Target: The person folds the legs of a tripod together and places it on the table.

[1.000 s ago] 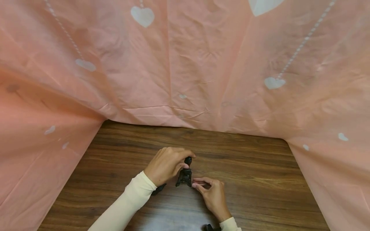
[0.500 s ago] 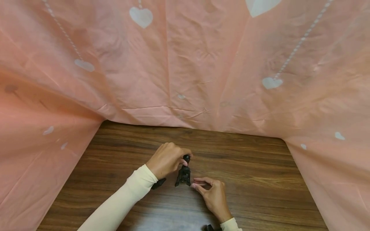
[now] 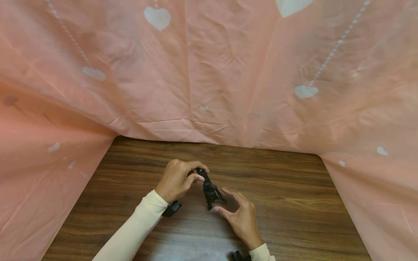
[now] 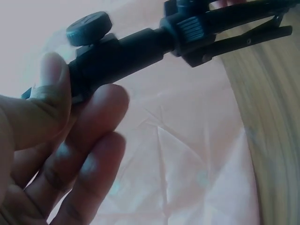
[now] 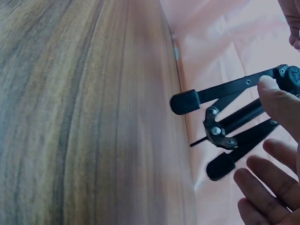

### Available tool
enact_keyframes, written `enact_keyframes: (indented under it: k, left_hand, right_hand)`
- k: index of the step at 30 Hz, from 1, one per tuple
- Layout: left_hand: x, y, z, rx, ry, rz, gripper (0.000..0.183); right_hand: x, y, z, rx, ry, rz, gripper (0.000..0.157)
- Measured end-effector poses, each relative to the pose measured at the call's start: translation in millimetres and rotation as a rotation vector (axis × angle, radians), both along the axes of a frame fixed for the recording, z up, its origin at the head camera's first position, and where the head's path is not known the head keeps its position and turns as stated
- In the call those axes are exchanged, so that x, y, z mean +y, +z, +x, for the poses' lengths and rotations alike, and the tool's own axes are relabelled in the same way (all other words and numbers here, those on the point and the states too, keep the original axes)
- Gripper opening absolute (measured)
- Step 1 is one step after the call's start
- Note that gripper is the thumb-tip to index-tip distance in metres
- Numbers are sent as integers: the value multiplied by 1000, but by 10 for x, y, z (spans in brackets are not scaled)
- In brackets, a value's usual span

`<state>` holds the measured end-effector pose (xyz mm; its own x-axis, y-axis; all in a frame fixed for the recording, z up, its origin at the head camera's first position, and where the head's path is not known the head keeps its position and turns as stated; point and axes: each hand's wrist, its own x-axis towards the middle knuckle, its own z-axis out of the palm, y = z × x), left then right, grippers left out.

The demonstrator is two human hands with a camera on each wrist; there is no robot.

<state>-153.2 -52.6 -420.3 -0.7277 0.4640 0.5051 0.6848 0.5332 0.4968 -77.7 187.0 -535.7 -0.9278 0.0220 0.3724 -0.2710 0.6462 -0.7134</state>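
Observation:
A small black mini tripod (image 3: 211,192) is held up at the middle of the head view, tilted so that its legs point toward the right hand. My left hand (image 3: 176,181) pinches its top end between thumb and fingers. The left wrist view shows a round knob (image 4: 89,28) on the tripod's upper part, just beyond the thumb. My right hand (image 3: 241,214) is beside the legs, thumb and fingers spread apart. In the right wrist view two rubber-tipped legs (image 5: 225,89) are splayed around a central brace; whether the thumb touches a leg I cannot tell.
Beneath the hands lies a dark wood-grain table (image 3: 287,192). A pink curtain (image 3: 215,72) with white hearts hangs along its back and both sides. Black devices sit at the left wrist (image 3: 172,209) and the right wrist (image 3: 237,256).
The left hand has shifted left and tipped the tripod from nearly upright to slanting, its legs swinging right. My right hand's thumb and fingers have spread wider.

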Motion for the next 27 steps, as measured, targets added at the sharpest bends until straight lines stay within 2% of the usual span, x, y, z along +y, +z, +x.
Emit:
enact_keyframes:
  k: [4, 8, 12, 18, 23, 27]
  left_hand:
    - [-34, 3, 21, -1, 22, 92, 28]
    - [-48, 8, 43, -1, 39, 153, 27]
    - [-62, 28, 78, -28, 42, 208, 27]
    - [-99, 72, 144, -103, 8, 305, 28]
    - [-148, 102, 200, -158, -4, 346, 26]
    - [-205, 100, 227, -165, -5, 366, 26]
  right_hand:
    - [-5, 37, -15, 25, 29, 18, 79]
    - [-15, 56, -27, 35, 48, 32, 84]
    - [-46, 62, -38, 40, 69, 35, 81]
    - [-106, 53, -41, 48, 63, 23, 76]
    - [-138, 49, -45, 63, 42, 19, 72]
    - [-150, 58, -56, 67, 41, 16, 68]
